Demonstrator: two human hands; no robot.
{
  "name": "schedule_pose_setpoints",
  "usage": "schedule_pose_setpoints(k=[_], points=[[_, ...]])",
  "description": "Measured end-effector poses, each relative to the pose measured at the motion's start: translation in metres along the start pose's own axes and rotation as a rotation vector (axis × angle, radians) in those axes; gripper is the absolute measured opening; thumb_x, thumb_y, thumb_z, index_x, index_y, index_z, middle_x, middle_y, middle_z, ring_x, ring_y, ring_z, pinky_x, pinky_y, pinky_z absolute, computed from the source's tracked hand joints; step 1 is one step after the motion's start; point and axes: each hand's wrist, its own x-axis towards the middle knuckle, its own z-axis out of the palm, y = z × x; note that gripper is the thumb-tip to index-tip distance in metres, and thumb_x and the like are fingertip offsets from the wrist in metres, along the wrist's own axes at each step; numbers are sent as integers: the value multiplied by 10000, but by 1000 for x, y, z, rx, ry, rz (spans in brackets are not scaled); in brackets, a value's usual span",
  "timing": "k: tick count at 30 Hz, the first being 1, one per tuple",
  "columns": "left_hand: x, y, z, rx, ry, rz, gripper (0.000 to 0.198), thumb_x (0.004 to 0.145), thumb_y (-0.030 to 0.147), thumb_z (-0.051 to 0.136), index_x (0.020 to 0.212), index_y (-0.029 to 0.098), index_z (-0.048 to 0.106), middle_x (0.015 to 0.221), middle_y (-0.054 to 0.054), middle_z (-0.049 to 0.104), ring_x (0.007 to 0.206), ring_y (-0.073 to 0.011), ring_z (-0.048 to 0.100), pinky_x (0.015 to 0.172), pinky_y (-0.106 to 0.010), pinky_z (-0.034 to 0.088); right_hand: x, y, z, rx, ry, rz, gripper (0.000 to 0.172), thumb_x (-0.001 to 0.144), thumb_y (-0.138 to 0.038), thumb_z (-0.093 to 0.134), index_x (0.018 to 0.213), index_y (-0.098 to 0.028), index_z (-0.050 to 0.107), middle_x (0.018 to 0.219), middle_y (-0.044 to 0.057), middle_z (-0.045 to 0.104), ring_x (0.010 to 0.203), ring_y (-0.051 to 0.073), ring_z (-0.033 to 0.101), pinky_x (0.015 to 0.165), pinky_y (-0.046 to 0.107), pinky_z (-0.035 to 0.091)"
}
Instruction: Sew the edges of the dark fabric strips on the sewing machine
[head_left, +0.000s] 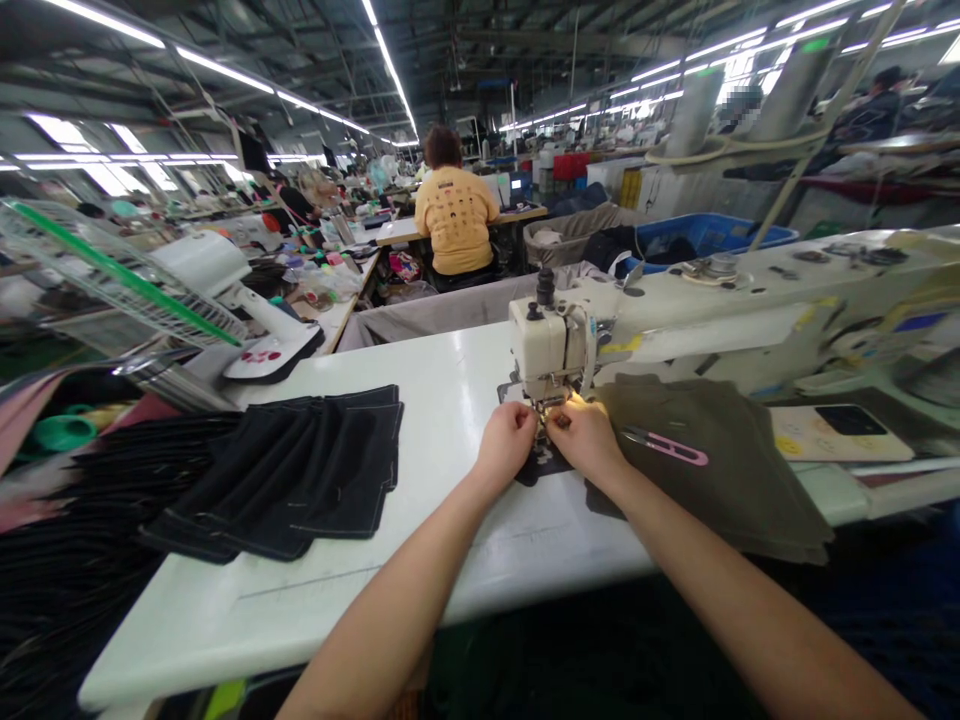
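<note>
Sewing table (322,600), left hand (505,445), right hand (583,438), curled over dark fabric (538,464)

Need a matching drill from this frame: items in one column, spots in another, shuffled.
Items
1. thread snips with pink handles
2. black fabric panels with pale stitching
3. olive-green fabric stack
4. blue plastic bin

Spots
A. beyond the table, past the sewing machine
B. on the table, left of the left hand
C. on top of the olive-green fabric
D. on the table, right of the right hand, under the snips

Pairs: 1-C, 2-B, 3-D, 4-A
</note>
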Motion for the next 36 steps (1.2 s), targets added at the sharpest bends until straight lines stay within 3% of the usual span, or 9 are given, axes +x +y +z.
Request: schedule_pose_setpoints(k=[6, 13, 24, 31, 36], points=[[2, -2, 2, -21, 13, -23, 259, 811, 175, 536, 553, 172, 555, 538, 33, 505, 575, -129, 473, 556, -242, 317, -6, -2, -5, -12, -15, -72, 170, 848, -182, 595, 702, -201, 679, 874, 71, 680, 850, 218, 576, 739, 325, 351], [4, 2, 3, -34, -8, -18, 192, 758, 94, 534, 627, 166, 654, 652, 7, 649, 653, -142, 581, 629, -228, 410, -6, 0, -3, -2, -34, -72, 155, 869, -211, 610, 748, -201, 706, 938, 75, 690, 891, 220, 589, 765, 330, 369], [2, 4, 3, -19, -12, -32, 156, 758, 184, 537, 687, 148, 671, 582, 25, 580, 594, -128, 535, 553, -215, 358, -6, -1, -10, 21, -4, 50, 118, 850, -210, 596, 877, -196, 709, 878, 75, 702, 870, 235, 608, 782, 326, 373], [3, 5, 4, 5, -21, -22, 151, 733, 171, 523, 668, 158, 659, 584, 22, 593, 574, -127, 526, 549, -217, 361, -1, -1, -6, 52, -22, 105, 141, 861, -178, 580, 858, -204, 719, 737, 28, 686, 729, 201, 611, 683, 284, 372], [3, 3, 4, 67, -11, 1, 148, 736, 137, 531, 662, 163, 656, 595, 17, 589, 595, -136, 529, 567, -227, 361, -2, -2, -8, 55, -29, 56, 146, 887, -199, 591, 906, -226, 733, 836, 33, 713, 838, 203, 628, 764, 292, 379]])
